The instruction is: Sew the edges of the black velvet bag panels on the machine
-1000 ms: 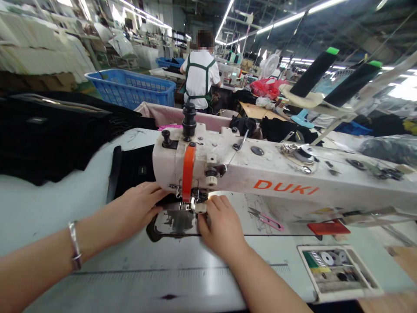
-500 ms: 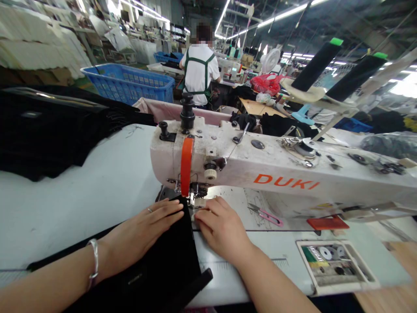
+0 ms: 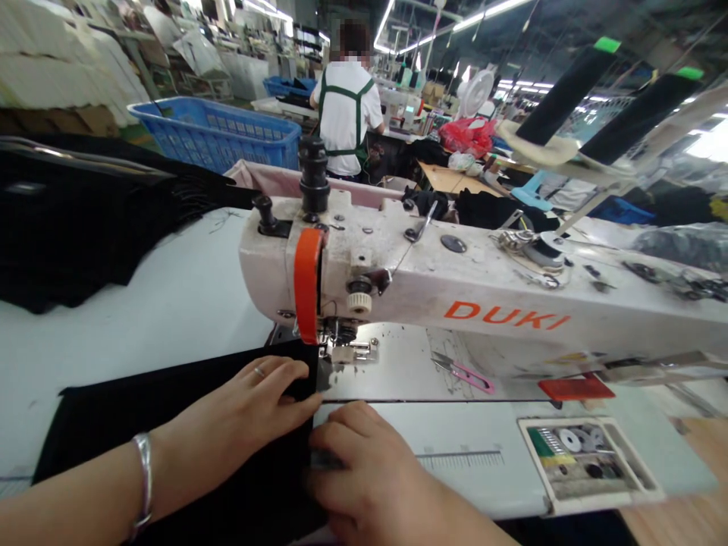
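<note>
Sewing floor, strip lights overhead; a co-worker in a white shirt (image 3: pixel 349 114) stands beyond a blue plastic basket (image 3: pixel 227 136). Pale worktable (image 3: pixel 187 265), with a heap of black garments (image 3: pixel 73 227) at its far left.

Black fabric panel (image 3: pixel 255 485): flat at the near left of the DUKI sewing machine (image 3: pixel 409 280), top right corner just beside the presser foot (image 3: pixel 344 353). Cannot tell whether any of it is under the foot.

Left hand (image 3: pixel 250 406): palm down on the panel, fingers loosely spread, tips close to the orange strip (image 3: pixel 307 284) on the machine head. Right hand (image 3: pixel 369 462): curled at the panel's right edge, near the left but apart from it; blurred, so cannot tell whether it pinches the cloth.

Risks, as judged:
1. Edge skew. Likely cause: unequal pull between the two hands, with black on black making the edge hard to read.
2. Pucker. Cause: the left palm pressing while the right tugs.
3. Nipped fingertip. Cause: left fingers drifting toward the foot.
4. Snag. Cause: the silver bracelet (image 3: pixel 145 485) dragging over cloth.
5. Pink-handled thread snips (image 3: pixel 463 373) lie loose on the machine bed; cloth swept rightward could catch their points.
</note>
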{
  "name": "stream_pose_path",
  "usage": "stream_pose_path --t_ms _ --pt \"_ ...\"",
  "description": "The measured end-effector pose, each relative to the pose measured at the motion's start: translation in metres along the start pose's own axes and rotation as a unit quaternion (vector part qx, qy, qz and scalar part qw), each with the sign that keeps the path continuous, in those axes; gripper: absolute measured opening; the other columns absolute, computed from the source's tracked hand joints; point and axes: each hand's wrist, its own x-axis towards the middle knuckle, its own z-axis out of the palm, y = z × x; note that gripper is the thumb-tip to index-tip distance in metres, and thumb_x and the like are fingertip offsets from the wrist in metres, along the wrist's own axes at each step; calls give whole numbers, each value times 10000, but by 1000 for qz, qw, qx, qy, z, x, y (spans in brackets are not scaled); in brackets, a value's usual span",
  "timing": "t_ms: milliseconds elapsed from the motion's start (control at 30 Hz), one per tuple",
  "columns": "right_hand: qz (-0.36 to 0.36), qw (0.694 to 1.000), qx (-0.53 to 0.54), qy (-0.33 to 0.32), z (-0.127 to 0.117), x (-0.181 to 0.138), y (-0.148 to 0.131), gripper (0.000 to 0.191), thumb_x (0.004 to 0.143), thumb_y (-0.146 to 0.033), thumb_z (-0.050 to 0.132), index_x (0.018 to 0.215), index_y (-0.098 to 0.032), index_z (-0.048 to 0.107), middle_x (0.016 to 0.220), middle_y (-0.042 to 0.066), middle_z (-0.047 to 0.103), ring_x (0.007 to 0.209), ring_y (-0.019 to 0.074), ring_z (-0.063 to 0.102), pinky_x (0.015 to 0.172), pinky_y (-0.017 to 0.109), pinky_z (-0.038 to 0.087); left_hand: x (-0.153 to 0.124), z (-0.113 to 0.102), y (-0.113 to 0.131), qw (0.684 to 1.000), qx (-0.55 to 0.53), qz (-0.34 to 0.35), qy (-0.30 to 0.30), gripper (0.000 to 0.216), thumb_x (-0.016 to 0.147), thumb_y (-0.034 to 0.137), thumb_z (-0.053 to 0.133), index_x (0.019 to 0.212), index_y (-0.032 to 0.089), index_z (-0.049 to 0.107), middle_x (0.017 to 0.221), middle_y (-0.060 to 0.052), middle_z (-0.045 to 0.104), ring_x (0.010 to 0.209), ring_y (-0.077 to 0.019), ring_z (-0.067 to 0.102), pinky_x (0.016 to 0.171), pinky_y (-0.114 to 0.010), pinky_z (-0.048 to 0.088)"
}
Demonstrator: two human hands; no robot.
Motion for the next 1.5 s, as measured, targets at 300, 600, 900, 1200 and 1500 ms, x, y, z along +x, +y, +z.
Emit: stream_pose_path --t_ms 300,600,900,1200,1500 --pt "-45 999 20 -8 7 2 6 100 914 -239 590 820 -234 625 935 -12 746 1092 195 654 969 363 517 7 -18 10 994 -18 59 85 597 818 -47 384 1300 210 626 1288 -31 742 1163 -173 692 1055 -284 556" --pt "-61 998 29 12 14 -1 11 128 957 -283 583 981 -229 696 1214 1 767 1264 180 619 1047 366 486 9 -20 8 999 -7 14 50 476 780 -38 412 1094 212 667 1194 -111 720 1057 -258 735 854 -389 658" --pt "-66 998 2 -7 11 2 12 118 959 -299 624 860 -242 650 991 -34 776 1087 172 660 963 366 516 13 -10 25 994 62 37 80 474 779 -61 420 1081 165 708 1183 -79 771 1114 -226 710 976 -348 592" --pt "-16 999 11 28 14 5 12 123 919 -168 636 1017 -232 673 1161 13 785 1256 167 639 1005 328 530 18 -3 5 998 40 24 43 500 778 -62 448 1128 169 720 1255 -71 760 1217 -230 682 1057 -385 575" --pt "147 979 93 108 -2 5 -12 149 738 -87 613 825 -198 659 1018 47 741 1000 221 662 903 365 549 -43 8 35 999 34 7 28 604 959 281 591 1555 255 496 1609 -57 519 1455 -285 526 1161 -408 526"
